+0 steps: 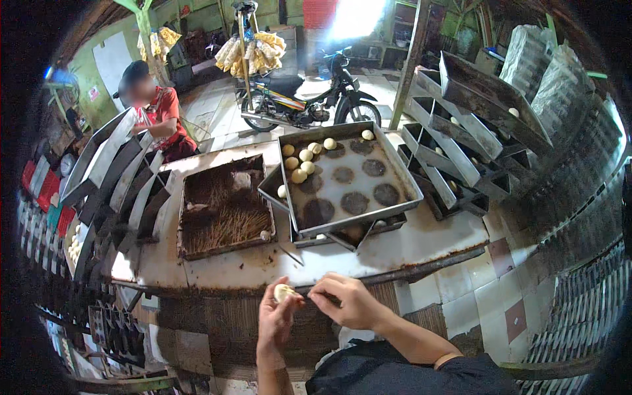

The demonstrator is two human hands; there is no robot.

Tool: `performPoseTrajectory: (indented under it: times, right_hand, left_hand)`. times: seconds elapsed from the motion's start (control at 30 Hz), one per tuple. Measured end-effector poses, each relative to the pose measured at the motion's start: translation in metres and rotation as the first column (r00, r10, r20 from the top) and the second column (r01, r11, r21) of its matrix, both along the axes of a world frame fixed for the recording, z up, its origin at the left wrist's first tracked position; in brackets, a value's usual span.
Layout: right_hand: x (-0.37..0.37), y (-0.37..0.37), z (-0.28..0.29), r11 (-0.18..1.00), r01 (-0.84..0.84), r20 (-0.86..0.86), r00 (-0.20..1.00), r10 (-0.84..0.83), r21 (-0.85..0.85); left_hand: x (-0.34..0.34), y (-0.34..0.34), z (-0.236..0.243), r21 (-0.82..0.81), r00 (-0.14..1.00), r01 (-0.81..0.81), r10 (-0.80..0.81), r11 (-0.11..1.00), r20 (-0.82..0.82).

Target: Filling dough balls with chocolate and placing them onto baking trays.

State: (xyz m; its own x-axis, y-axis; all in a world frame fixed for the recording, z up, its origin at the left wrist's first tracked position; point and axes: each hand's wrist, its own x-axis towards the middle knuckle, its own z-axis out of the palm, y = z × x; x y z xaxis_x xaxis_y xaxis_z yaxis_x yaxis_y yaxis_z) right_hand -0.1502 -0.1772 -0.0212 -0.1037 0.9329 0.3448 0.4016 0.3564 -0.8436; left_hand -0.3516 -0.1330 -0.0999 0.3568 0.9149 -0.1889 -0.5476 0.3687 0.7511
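Observation:
A pale, round dough ball sits in the curled fingers of my left hand, just in front of the table's near edge. My right hand is beside it on the right, its thumb and fingers pinched together. Whatever the pinch holds, if anything, is too small to make out. Beyond my hands a square metal tray carries several similar dough balls, mostly along its left and back sides. Left of it, a shallow tray holds dark brown filling and many thin sticks.
The white table has a worn front edge. Stacked metal trays stand at the left and right. A person in a red shirt works at the far left. Behind the table stands a motorbike near a wooden post.

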Motion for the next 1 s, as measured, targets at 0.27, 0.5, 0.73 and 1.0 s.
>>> performPoseTrajectory:
  times: [0.27,0.5,0.73,1.0]
  right_hand:
    - [-0.010,0.106,-0.133,0.967,-0.014,0.198,0.980,-0.038,0.255]
    - [-0.066,0.137,-0.171,0.998,0.064,0.054,0.996,-0.064,0.013]
    - [-0.082,0.152,-0.182,0.962,0.210,0.196,0.965,-0.175,-0.175]
    - [-0.135,0.199,-0.178,0.832,0.463,0.190,0.886,-0.424,-0.305]
  left_hand:
    - [0.051,0.032,-0.019,-0.305,0.841,-0.046,-0.127,0.951,-0.525]
    - [-0.005,0.054,-0.049,-0.303,0.906,-0.358,0.250,0.883,-0.342]
    - [-0.077,0.103,-0.052,-0.326,0.936,-0.337,0.279,0.883,-0.213]
    - [-0.165,0.171,-0.069,-0.359,0.981,-0.192,0.166,0.913,-0.102]
